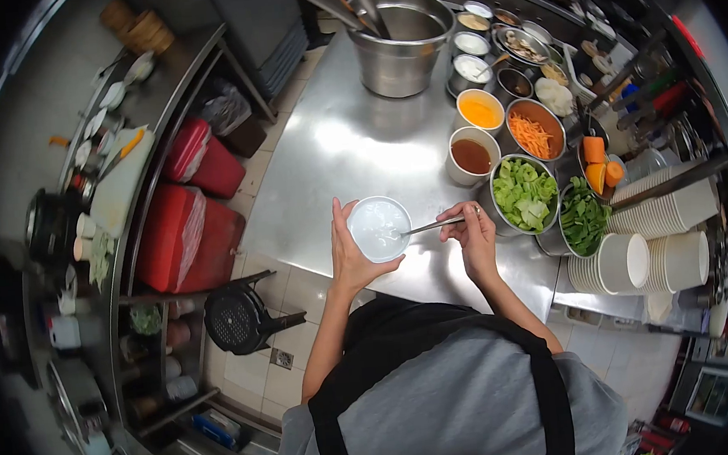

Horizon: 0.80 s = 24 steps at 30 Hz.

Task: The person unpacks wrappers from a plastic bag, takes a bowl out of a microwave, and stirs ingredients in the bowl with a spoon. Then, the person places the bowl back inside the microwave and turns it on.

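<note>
My left hand [351,254] is wrapped round the side of a small white bowl [371,214], holding it over the steel counter [323,145]. Something pale and glossy lies inside the bowl. Between the fingers of my right hand [474,240] is the handle of a metal spoon [432,225], its tip inside the bowl. Beyond my right hand stand a cup of brown sauce [470,157], a cup of orange liquid [480,110] and a metal container of chopped lettuce [523,194].
A large steel pot [402,58] with utensils stands at the counter's back. Shredded carrots [532,135], leafy greens [584,217] and stacked paper bowls [610,263] are at the right. Left are red bins [185,237], a black stool [236,320] and a side shelf.
</note>
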Available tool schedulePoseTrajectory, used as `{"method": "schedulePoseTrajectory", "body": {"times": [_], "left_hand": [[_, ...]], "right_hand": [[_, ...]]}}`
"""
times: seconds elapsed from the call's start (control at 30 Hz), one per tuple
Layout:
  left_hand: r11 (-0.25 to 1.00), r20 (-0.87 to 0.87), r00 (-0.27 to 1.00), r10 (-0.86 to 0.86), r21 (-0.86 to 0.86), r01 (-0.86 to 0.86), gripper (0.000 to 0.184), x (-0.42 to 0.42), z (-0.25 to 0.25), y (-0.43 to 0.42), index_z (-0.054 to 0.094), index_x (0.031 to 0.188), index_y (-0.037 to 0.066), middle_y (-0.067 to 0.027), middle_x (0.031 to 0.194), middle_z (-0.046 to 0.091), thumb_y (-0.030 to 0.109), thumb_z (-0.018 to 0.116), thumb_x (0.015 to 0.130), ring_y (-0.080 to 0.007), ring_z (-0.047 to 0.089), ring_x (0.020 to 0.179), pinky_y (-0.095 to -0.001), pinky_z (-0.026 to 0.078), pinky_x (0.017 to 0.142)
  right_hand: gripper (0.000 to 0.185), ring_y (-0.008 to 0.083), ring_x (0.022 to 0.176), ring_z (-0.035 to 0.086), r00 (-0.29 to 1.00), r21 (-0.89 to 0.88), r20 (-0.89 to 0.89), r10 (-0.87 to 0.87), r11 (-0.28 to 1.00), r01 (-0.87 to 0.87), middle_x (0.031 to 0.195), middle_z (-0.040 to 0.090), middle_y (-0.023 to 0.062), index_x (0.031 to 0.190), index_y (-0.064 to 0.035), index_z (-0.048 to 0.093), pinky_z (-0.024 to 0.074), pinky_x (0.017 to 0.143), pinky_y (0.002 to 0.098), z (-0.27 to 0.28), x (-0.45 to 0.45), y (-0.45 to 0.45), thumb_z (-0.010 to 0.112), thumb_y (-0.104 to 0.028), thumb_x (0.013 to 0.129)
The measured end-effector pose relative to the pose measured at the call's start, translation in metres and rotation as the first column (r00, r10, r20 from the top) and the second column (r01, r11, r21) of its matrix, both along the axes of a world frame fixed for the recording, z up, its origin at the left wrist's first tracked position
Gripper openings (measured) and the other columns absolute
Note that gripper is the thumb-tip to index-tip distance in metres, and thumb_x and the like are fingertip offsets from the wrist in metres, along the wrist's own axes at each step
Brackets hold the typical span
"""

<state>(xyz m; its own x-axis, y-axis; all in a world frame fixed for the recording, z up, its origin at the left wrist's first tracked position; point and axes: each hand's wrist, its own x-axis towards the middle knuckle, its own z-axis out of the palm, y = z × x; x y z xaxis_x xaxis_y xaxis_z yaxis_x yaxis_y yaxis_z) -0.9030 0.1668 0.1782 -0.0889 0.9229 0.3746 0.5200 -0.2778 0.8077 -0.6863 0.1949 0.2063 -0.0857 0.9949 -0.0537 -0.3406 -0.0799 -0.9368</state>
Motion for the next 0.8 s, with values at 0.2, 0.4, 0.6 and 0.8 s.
{"method": "schedulePoseTrajectory", "body": {"times": [0.2,0.4,0.6,0.8], "left_hand": [[0.988,-0.007,0.988,0.152,-0.017,-0.152,0.136,0.006,0.015,-0.049,-0.003,0.144,0.000,-0.0212,0.129,0.041,0.022,0.089,0.046,-0.0370,0.045,0.117,-0.0446,0.037,0.099],[0.960,0.100,0.956,0.274,0.020,-0.278,0.137,0.017,0.025,-0.105,-0.003,0.144,0.000,-0.0207,0.129,0.042,0.024,0.089,0.046,-0.0358,0.046,0.117,-0.0433,0.037,0.099],[0.896,0.075,0.895,0.440,0.036,-0.443,0.137,0.029,0.034,-0.158,-0.004,0.144,0.000,-0.0209,0.128,0.043,0.025,0.089,0.046,-0.0348,0.048,0.116,-0.0418,0.039,0.099],[0.813,0.067,0.812,0.580,0.027,-0.582,0.137,0.037,0.048,-0.209,-0.003,0.145,0.001,-0.0209,0.127,0.043,0.024,0.089,0.046,-0.0347,0.049,0.115,-0.0419,0.040,0.098]], "right_hand": [[0.030,0.0139,0.066,0.059,0.990,0.000,-0.063,0.129,0.992,-0.130,0.090,0.062,0.0154,0.094,-0.0007,0.051,0.0476,0.063,0.0259,0.017,0.000,-0.014,0.034,-0.024,0.101],[0.030,0.0144,0.065,0.059,0.960,0.049,-0.083,0.266,0.964,-0.262,0.090,0.062,0.0159,0.093,-0.0001,0.052,0.0481,0.062,0.0263,0.035,-0.002,-0.034,0.034,-0.023,0.101],[0.030,0.0161,0.067,0.061,0.903,0.162,-0.016,0.428,0.893,-0.420,0.091,0.062,0.0169,0.095,0.0014,0.052,0.0515,0.065,0.0283,0.051,-0.006,-0.059,0.034,-0.023,0.101],[0.033,0.0209,0.074,0.066,0.780,0.271,0.001,0.626,0.750,-0.603,0.096,0.062,0.0199,0.098,0.0037,0.051,0.0539,0.070,0.0308,0.062,-0.018,-0.088,0.033,-0.023,0.102]]}}
